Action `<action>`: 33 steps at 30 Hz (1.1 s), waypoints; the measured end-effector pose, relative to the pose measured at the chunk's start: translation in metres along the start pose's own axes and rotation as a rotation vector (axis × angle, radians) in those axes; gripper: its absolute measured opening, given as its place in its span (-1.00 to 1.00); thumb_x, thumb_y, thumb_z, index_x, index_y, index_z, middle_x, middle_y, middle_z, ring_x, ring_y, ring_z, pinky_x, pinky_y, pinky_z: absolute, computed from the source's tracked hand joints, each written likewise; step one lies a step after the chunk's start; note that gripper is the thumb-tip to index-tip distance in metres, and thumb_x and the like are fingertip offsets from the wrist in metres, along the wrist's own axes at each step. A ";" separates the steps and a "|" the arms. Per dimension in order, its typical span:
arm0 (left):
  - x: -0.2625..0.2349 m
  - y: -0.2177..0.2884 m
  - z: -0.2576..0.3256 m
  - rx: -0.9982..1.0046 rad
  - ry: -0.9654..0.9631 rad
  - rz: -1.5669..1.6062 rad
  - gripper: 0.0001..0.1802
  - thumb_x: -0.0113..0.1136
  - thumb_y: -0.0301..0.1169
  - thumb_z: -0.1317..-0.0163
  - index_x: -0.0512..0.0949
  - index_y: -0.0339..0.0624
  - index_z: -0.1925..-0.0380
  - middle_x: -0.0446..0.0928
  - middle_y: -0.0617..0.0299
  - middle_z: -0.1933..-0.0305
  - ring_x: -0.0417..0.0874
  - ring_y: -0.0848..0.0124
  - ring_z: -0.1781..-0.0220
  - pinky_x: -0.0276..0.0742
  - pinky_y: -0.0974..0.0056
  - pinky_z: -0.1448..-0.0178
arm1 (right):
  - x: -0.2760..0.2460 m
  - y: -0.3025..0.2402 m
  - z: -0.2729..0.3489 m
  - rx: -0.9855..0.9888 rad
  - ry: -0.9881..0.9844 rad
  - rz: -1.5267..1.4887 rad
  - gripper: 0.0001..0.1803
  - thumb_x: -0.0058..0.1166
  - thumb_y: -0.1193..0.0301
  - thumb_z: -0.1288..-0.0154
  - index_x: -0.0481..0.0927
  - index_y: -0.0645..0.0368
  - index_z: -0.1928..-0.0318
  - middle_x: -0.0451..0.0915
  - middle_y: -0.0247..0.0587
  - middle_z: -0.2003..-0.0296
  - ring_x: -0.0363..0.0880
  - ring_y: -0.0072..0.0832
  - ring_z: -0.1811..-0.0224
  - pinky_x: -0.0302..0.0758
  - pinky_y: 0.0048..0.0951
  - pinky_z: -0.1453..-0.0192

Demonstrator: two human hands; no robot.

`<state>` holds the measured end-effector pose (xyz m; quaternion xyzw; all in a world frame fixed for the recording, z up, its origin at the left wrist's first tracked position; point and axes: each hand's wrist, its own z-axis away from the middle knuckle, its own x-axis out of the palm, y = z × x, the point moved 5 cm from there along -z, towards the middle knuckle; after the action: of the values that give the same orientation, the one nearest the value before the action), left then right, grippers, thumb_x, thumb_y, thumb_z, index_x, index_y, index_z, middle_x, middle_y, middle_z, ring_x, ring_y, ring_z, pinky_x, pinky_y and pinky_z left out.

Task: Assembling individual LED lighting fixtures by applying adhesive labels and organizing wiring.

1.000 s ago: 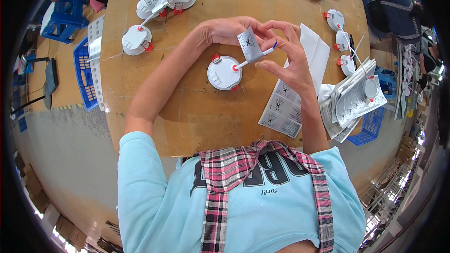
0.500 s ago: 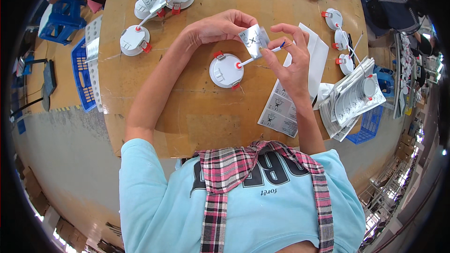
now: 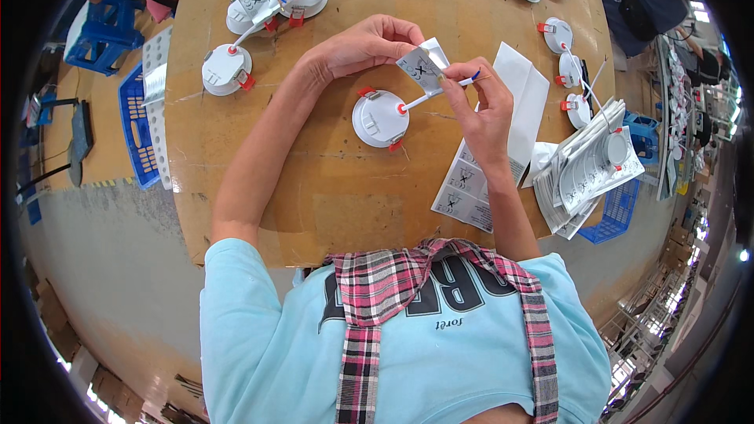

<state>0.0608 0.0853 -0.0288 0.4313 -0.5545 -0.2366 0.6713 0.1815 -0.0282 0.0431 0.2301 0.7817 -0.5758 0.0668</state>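
Between the fingers [image 3: 459, 78] sits a white label [image 3: 422, 69] with black marks, and just below them a round white lamp [image 3: 379, 118] with red clips and a white cable tipped blue [image 3: 440, 93]. To the right of the fingers lie white sheets [image 3: 471, 188] with black print on the tan wooden table [image 3: 314, 188]. Far left of the fingers stand blue crates [image 3: 141, 133], and below the hands a light blue shirt [image 3: 259, 345] with a pink, black and white checked scarf [image 3: 369, 314].
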 end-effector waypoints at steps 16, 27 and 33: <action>0.005 -0.003 0.006 0.057 0.209 -0.071 -0.79 0.26 -0.28 -0.19 0.53 -0.16 0.31 0.58 0.35 0.29 0.58 0.61 0.24 0.51 0.45 0.10 | -0.002 0.011 0.000 0.088 0.080 -0.127 -0.92 0.13 0.60 -0.19 0.56 0.32 0.28 0.52 -0.33 0.42 0.42 -0.64 0.40 0.39 -0.60 0.26; 0.007 -0.007 0.012 0.137 0.344 -0.070 -0.84 0.18 -0.38 -0.25 0.54 -0.25 0.29 0.59 0.28 0.26 0.61 0.54 0.20 0.59 0.36 0.00 | 0.001 0.009 0.001 0.103 0.101 -0.108 -0.87 0.12 0.56 -0.22 0.56 0.29 0.21 0.53 -0.33 0.40 0.43 -0.66 0.39 0.41 -0.60 0.24; 0.009 -0.007 0.013 0.155 0.362 -0.057 -0.82 0.19 -0.37 -0.25 0.57 -0.29 0.27 0.60 0.26 0.26 0.62 0.54 0.20 0.61 0.36 0.01 | -0.003 0.012 0.002 0.151 0.123 -0.106 -0.75 0.12 0.53 -0.22 0.51 0.26 0.07 0.50 -0.35 0.40 0.42 -0.68 0.38 0.40 -0.62 0.23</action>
<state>0.0524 0.0706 -0.0302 0.5327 -0.4288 -0.1306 0.7179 0.1894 -0.0278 0.0333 0.2276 0.7496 -0.6208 -0.0294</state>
